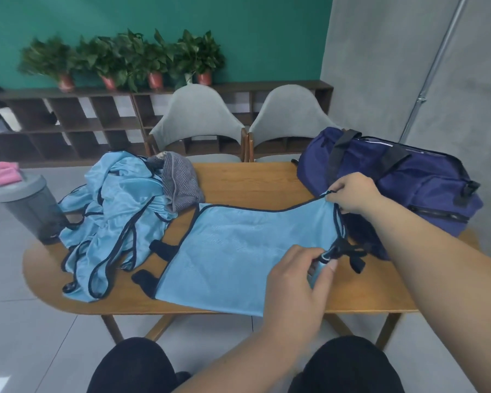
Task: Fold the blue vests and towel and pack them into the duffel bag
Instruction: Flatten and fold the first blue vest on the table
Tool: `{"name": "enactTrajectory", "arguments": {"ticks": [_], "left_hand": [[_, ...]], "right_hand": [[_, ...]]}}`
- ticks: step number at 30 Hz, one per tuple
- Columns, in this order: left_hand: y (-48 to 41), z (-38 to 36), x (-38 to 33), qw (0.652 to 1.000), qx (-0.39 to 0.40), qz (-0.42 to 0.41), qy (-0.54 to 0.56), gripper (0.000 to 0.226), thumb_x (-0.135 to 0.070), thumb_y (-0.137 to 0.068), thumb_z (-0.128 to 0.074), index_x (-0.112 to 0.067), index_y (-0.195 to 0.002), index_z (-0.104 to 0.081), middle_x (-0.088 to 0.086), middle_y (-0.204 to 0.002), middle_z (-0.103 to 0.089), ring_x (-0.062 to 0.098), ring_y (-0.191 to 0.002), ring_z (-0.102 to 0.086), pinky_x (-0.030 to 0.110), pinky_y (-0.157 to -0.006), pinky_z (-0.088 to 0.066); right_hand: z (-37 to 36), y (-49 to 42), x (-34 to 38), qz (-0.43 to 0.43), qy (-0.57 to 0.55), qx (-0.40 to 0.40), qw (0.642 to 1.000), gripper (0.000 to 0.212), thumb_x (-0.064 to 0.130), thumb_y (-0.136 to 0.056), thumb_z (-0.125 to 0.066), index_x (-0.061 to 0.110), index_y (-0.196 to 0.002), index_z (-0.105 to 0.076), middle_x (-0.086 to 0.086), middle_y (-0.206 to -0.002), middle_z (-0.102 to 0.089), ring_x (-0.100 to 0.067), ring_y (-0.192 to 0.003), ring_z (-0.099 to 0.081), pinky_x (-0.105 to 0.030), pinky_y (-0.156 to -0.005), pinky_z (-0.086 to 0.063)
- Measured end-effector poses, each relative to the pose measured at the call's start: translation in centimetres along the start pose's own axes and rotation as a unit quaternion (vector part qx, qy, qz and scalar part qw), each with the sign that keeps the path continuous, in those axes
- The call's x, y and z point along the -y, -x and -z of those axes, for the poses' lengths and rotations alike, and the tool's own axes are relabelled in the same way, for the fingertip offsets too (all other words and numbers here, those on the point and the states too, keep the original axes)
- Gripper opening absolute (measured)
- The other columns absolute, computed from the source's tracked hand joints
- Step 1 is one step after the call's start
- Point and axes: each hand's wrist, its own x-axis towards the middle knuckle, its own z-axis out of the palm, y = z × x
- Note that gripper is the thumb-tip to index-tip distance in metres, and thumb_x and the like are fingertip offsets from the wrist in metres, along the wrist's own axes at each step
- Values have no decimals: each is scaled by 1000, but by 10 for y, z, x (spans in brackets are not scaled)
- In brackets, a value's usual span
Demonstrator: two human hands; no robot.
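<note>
There is one view: a wide-angle camera on the person's head, looking forward and down over the knees (131,364) at the wooden table (255,180). It is near, so the left hand (292,282) and right hand (352,194) reach in from the lower and right edges. It faces two grey chairs (199,117) and a green wall (238,29).

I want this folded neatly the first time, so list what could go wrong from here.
1. The flat vest overhangs the table's front edge; a pull by the left hand or right hand might drag it off.
2. Its black straps bunch by the left hand and could get caught in the fold.
3. The vest pile lies against the bottle; tugging one free may tip it.
</note>
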Motion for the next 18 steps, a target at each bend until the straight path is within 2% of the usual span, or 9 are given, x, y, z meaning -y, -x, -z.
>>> {"name": "enactTrajectory", "arguments": {"ticks": [4,6,9,12,15,18], "left_hand": [[1,29,-5,992,-58,89,74,11,-40,-98,-71,-32,-104,-68,-18,-94,-65,9,-90,-64,20,-74,-53],[2,43,-3,983,-88,126,102,8,-37,-97,-73,-34,-100,-66,-21,-91,-63,11,-87,-64,15,-69,-49],[2,64,3,967,-142,166,130,11,-35,-96,-75,-34,-97,-64,-18,-86,-63,11,-83,-63,13,-65,-46],[2,84,12,951,-190,189,153,11,-30,-96,-74,-29,-95,-64,-10,-77,-61,10,-74,-61,13,-63,-43],[2,103,27,938,-223,211,162,12,-30,-98,-72,-28,-92,-61,-9,-68,-53,9,-62,-52,19,-61,-39],[4,121,45,928,-243,235,154,14,-32,-99,-69,-26,-93,-57,-11,-59,-42,10,-54,-39,25,-58,-34]], "right_hand": [[-6,5,28,-28,-109,-10,994,9,9,-87,-80,14,-80,-80,-2,-87,-75,-19,-74,-70,-30,-57,-59],[-14,4,45,-33,-150,-13,988,8,11,-87,-81,16,-81,-80,-4,-88,-75,-18,-76,-69,-29,-60,-58],[-32,3,71,-23,-175,-7,984,7,13,-86,-81,18,-81,-80,-3,-79,-74,-16,-65,-67,-25,-56,-55],[-55,2,96,-14,-191,0,981,6,11,-84,-80,17,-83,-80,-5,-83,-75,-16,-62,-66,-22,-51,-54],[-79,-1,119,-13,-203,14,979,8,12,-84,-79,18,-80,-80,-6,-82,-77,-19,-65,-72,-28,-59,-60],[-104,-2,140,-6,-209,31,977,10,10,-86,-79,19,-81,-78,-4,-82,-76,-18,-65,-72,-26,-57,-60]]}}
